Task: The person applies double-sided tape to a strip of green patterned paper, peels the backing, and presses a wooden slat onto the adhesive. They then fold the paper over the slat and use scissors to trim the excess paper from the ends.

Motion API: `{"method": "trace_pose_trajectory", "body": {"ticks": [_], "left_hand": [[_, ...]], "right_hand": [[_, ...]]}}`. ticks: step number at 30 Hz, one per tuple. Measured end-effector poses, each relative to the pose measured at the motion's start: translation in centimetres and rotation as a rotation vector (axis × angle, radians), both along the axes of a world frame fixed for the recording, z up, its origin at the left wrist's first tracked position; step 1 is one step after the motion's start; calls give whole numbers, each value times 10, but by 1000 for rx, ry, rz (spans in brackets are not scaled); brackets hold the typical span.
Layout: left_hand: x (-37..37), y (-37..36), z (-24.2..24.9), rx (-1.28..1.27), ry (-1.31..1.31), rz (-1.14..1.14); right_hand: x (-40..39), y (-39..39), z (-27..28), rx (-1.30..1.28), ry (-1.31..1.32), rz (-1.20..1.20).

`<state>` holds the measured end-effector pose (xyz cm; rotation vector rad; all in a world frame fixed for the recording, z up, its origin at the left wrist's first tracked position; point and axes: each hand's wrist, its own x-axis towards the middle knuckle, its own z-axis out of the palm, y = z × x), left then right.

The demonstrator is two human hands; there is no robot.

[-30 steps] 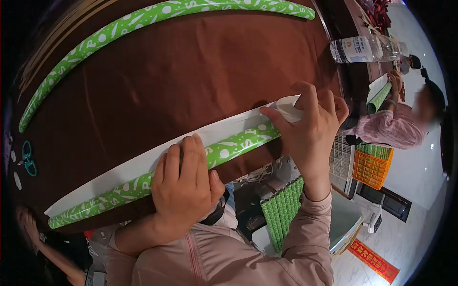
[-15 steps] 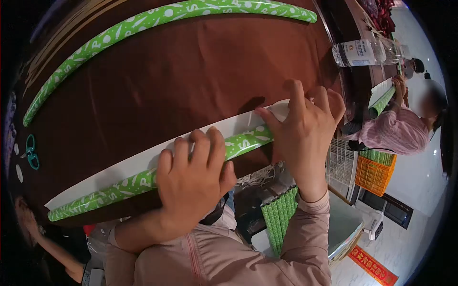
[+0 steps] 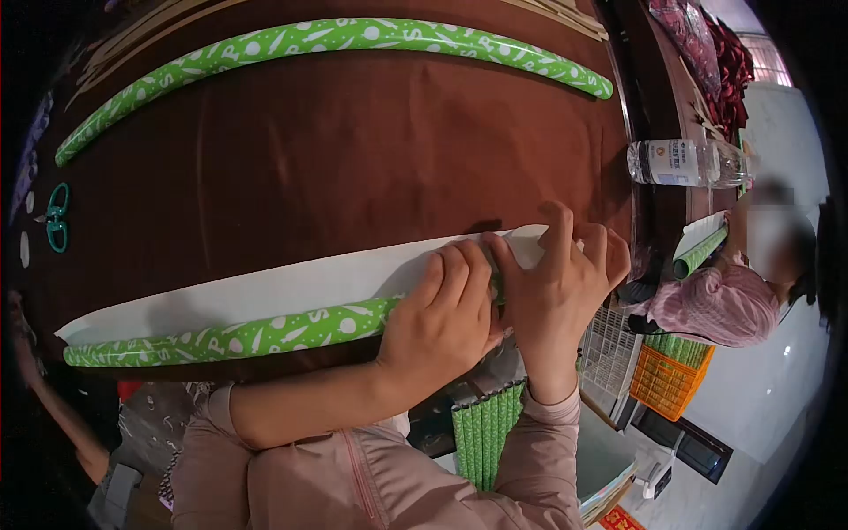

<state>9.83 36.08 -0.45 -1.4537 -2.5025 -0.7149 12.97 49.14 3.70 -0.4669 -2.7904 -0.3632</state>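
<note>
A partly rolled sheet of green patterned wrapping paper (image 3: 274,336) lies along the near table edge, its white inner side (image 3: 256,293) facing up behind the roll. My left hand (image 3: 442,305) curls over the roll, fingers bent together and pressed on it, close beside my right hand. At the right end, my right hand (image 3: 565,278) grips the paper with thumb and bent fingers, hiding that end of the roll. Farther back lies a finished-looking green patterned roll (image 3: 371,34), which neither hand touches.
Teal-handled scissors (image 3: 57,216) lie at the left. A water bottle (image 3: 680,163) rests on its side at the right. Another person (image 3: 715,305) handles a green roll (image 3: 700,253). An orange basket (image 3: 669,380) and several green rolls (image 3: 488,437) stand below the table.
My left hand has slid right along the roll until close beside my right hand. My right hand keeps its place at the right end. The whole view has shifted slightly.
</note>
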Motion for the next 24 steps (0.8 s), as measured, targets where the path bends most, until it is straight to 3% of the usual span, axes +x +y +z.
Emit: {"method": "trace_pose_trajectory", "body": {"ticks": [7,9,13,18,21,24], "left_hand": [[1,1,-3,-23,21,26],[1,2,-3,-47,31,31],[-2,2,0,-81,32,31],[-3,1,5,-111,-23,6],[-4,0,7,-132,-18,1],[-5,1,10,-135,-35,-15]], "right_hand": [[2,7,10,-88,-11,28],[8,21,23,-311,-89,88],[21,46,42,-280,-78,153],[44,88,41,-287,-16,64],[56,107,35,-487,16,-66],[53,112,26,-373,-13,-22]]}}
